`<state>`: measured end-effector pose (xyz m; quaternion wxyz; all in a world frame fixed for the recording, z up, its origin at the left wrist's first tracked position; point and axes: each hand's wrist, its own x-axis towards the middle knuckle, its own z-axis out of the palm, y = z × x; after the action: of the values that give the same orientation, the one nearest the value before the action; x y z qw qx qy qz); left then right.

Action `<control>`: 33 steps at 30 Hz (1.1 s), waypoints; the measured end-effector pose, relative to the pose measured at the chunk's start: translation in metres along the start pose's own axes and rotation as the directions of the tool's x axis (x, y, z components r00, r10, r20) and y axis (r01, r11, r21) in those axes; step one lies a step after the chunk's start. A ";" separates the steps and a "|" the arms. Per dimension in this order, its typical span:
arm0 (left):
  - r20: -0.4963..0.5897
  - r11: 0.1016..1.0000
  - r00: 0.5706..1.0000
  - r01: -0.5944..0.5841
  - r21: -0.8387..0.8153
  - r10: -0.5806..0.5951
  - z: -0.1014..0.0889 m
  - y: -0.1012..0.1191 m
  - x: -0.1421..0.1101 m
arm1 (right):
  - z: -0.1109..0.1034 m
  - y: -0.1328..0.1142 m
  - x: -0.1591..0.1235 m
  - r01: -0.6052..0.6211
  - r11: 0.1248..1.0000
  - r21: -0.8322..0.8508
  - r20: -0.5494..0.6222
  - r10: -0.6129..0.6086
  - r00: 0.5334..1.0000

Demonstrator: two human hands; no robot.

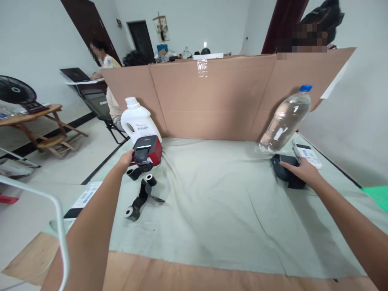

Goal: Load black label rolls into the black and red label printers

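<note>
At the left of the cloth, my left hand (125, 159) is closed on the side of a small red and black label printer (155, 151), its fingers partly hidden behind it. Dark strip hangs from the printer's front slot to a black roll (138, 171). Nearer to me lie more small black rolls (133, 212) with loose strip. Across the cloth, my right hand (301, 169) grips a black boxy device (281, 169), thumb on top. A white box with printed text (307, 155) lies just beyond that hand.
Behind the printer stands a white jug (141, 121). A clear bottle with a blue cap (285, 121) stands behind the black device. A cardboard panel (212, 97) closes off the back. A white curved tube (59, 218) rises at left. People sit beyond the panel.
</note>
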<state>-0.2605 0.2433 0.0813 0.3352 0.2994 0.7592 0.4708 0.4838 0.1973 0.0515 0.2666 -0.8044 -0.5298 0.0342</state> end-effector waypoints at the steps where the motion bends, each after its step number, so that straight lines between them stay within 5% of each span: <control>1: -0.001 1.000 1.000 -0.001 -0.007 0.001 0.000 -0.001 0.002 | 0.001 -0.007 0.000 -0.002 1.000 -0.024 0.046 0.004 0.999; 4: -0.005 1.000 1.000 0.001 -0.005 -0.001 -0.002 -0.002 0.009 | 0.000 -0.027 0.001 -0.074 0.980 -0.183 0.196 0.110 0.974; 10: -0.008 0.999 0.999 -0.037 0.036 0.037 -0.003 -0.006 0.011 | -0.005 -0.081 -0.011 -0.076 0.930 -0.361 0.238 0.170 0.956; 13: -0.028 0.994 0.995 -0.094 0.053 0.096 0.001 -0.009 0.006 | 0.002 -0.134 -0.035 0.102 0.947 -0.305 0.337 0.007 0.941; 16: -0.043 0.994 0.994 -0.102 0.043 0.104 0.005 -0.008 0.000 | 0.019 -0.204 -0.068 0.262 0.939 -0.224 0.494 -0.122 0.861; 20: -0.160 0.973 0.967 -0.174 0.149 0.197 0.006 0.003 -0.013 | 0.055 -0.289 -0.108 0.262 0.950 -0.172 0.592 -0.113 0.798; 22: -0.287 0.936 0.900 -0.269 0.226 0.328 0.005 0.013 -0.029 | 0.072 -0.316 -0.122 0.235 0.954 -0.188 0.602 -0.077 0.795; 24: -0.404 0.872 0.774 -0.410 0.267 0.487 0.010 0.022 -0.059 | 0.083 -0.332 -0.130 0.195 0.955 -0.225 0.598 -0.023 0.801; 26: -0.446 0.724 0.580 -0.621 0.299 0.682 0.025 0.025 -0.101 | 0.086 -0.335 -0.131 0.173 0.952 -0.252 0.592 0.010 0.806; 27: -0.401 0.665 0.544 -0.692 0.282 0.737 0.036 0.024 -0.125 | 0.086 -0.332 -0.130 0.177 0.952 -0.248 0.592 0.004 0.806; 29: -0.157 0.589 0.568 -0.777 0.223 0.808 0.067 0.015 -0.171 | 0.081 -0.319 -0.122 0.216 0.958 -0.188 0.594 -0.064 0.802; 32: 0.323 0.580 0.607 -0.793 0.188 0.726 0.122 -0.006 -0.214 | 0.078 -0.283 -0.106 0.286 0.958 0.015 0.543 -0.248 0.802; 33: 0.392 0.605 0.628 -0.771 0.198 0.672 0.140 -0.013 -0.218 | 0.080 -0.269 -0.102 0.300 0.949 0.096 0.512 -0.306 0.803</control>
<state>-0.0213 0.1426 0.0726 0.1585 0.6996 0.5857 0.3773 0.1879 0.2202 0.0851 0.1193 -0.6686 -0.7033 0.2100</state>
